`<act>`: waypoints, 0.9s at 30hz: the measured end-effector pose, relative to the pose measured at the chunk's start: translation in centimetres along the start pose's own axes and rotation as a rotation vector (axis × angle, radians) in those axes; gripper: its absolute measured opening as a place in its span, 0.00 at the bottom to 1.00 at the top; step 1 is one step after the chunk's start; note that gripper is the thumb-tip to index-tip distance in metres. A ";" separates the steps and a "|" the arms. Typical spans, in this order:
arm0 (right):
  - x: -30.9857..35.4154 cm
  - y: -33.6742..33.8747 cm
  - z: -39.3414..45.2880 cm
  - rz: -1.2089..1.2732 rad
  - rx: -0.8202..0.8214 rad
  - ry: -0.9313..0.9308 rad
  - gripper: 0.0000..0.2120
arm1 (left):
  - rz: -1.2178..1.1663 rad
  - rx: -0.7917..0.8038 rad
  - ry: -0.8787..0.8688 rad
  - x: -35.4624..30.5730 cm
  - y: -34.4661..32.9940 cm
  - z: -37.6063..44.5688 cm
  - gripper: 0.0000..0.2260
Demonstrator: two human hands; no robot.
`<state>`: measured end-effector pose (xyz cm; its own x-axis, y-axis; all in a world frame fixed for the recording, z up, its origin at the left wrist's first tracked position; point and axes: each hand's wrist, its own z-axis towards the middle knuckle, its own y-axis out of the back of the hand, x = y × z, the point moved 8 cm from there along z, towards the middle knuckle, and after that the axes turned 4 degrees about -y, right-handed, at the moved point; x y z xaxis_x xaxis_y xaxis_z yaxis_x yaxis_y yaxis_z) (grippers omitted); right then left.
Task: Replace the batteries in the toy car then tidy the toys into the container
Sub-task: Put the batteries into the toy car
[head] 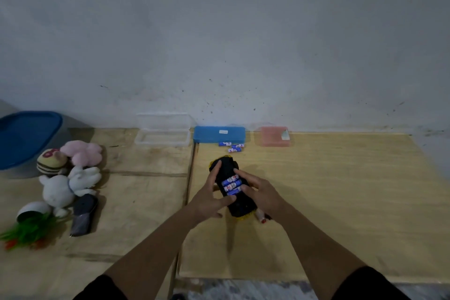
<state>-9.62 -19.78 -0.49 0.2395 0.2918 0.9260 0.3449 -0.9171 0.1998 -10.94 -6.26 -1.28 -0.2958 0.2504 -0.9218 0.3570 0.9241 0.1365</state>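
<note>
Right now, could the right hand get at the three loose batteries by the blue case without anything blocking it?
Probably yes. The right hand rests on the upturned toy car, and the loose batteries lie beyond it on bare table in front of the blue case, with nothing between.

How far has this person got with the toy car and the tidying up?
Three batteries already sit in the upturned toy car, and three more lie loose by the blue case. Both the left hand and right hand rest on the car; the compartment looks uncovered. Tidying is not begun: the plush toys lie beside the blue-lidded container.
</note>
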 end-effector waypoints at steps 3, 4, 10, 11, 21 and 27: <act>0.7 -0.5 -0.2 -0.229 0.205 -0.048 0.17 | 0.136 0.014 -0.121 -1.1 2.0 -0.6 0.48; 0.9 -0.8 -0.4 -0.296 0.271 -0.079 0.16 | 0.189 0.038 -0.143 -1.2 2.4 -0.8 0.49; 3.1 -1.1 -0.5 -0.431 0.350 -0.114 0.15 | 0.445 0.122 -0.219 -0.4 2.2 -1.6 0.50; 3.3 -1.1 -0.5 -0.432 0.341 -0.113 0.16 | 0.478 0.064 -0.242 -0.6 2.4 -1.7 0.47; 3.3 -2.4 0.5 -0.604 -0.165 0.075 0.14 | 0.479 -0.225 -0.304 -1.1 4.4 -2.3 0.40; 4.1 -3.7 0.5 -0.526 -0.139 0.068 0.16 | 0.500 -0.247 -0.294 -1.4 5.2 -2.8 0.40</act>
<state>-9.47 -15.10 2.37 0.0058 0.7067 0.7075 0.2781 -0.6807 0.6777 -11.17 -1.06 1.77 0.1222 0.6117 -0.7816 0.1635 0.7643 0.6238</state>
